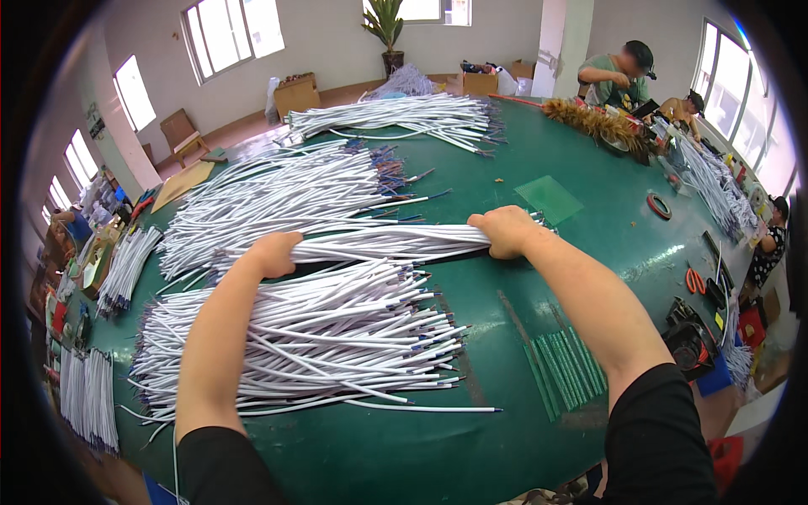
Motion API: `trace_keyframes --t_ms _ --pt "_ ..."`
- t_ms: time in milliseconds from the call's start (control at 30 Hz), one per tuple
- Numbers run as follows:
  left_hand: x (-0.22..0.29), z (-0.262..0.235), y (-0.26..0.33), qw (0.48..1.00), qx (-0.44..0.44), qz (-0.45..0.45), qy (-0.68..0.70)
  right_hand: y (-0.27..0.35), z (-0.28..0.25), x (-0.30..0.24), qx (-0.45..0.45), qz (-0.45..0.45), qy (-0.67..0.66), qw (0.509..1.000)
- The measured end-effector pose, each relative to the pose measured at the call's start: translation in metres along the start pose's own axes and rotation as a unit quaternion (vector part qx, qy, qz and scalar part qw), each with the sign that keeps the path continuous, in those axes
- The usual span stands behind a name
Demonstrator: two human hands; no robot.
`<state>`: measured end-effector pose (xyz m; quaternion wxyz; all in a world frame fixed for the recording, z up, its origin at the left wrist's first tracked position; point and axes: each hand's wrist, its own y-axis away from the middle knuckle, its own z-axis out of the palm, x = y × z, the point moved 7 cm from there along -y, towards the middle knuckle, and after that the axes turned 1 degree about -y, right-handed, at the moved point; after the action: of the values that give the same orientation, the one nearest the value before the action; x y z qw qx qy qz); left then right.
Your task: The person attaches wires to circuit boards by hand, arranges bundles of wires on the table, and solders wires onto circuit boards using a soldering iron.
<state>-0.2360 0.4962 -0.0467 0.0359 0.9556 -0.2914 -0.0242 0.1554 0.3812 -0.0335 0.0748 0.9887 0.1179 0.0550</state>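
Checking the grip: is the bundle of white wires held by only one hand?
No: the left hand and right hand grip opposite ends of the white wire bundle.

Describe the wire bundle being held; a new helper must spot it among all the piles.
On the green table, white wires lie in several loose piles. The held bundle sits mid-table between the near pile and the middle pile. It alone is gathered tight and gripped at both ends, by the left hand and the right hand.

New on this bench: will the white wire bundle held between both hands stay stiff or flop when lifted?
Probably semi-stiff: the bundle spans straight between left hand and right hand. Loose strands likely slip out, as strays splay from the pile on the green table.
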Motion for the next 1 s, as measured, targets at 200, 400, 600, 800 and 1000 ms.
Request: trace_keyframes --t_ms 200,400,600,800,1000 --pt "0.027 0.004 0.026 0.985 -0.126 0.018 0.114 0.038 0.002 -0.004 -0.097 -0.017 -0.033 0.995" --pt "0.045 0.008 0.041 0.968 -0.228 0.020 0.107 0.066 0.015 -0.006 -0.102 -0.065 -0.019 0.992" --pt "0.026 -0.032 0.015 1.000 -0.013 -0.002 0.020 0.033 -0.009 0.020 -0.005 -0.029 -0.008 1.000" --pt "0.045 -0.005 0.016 0.983 -0.140 -0.012 0.116 0.028 0.014 0.028 -0.067 -0.034 -0.040 0.996" --pt "0.067 -0.046 0.034 0.988 0.046 0.037 0.142 0.049 0.010 0.036 0.021 -0.052 -0.066 0.996"
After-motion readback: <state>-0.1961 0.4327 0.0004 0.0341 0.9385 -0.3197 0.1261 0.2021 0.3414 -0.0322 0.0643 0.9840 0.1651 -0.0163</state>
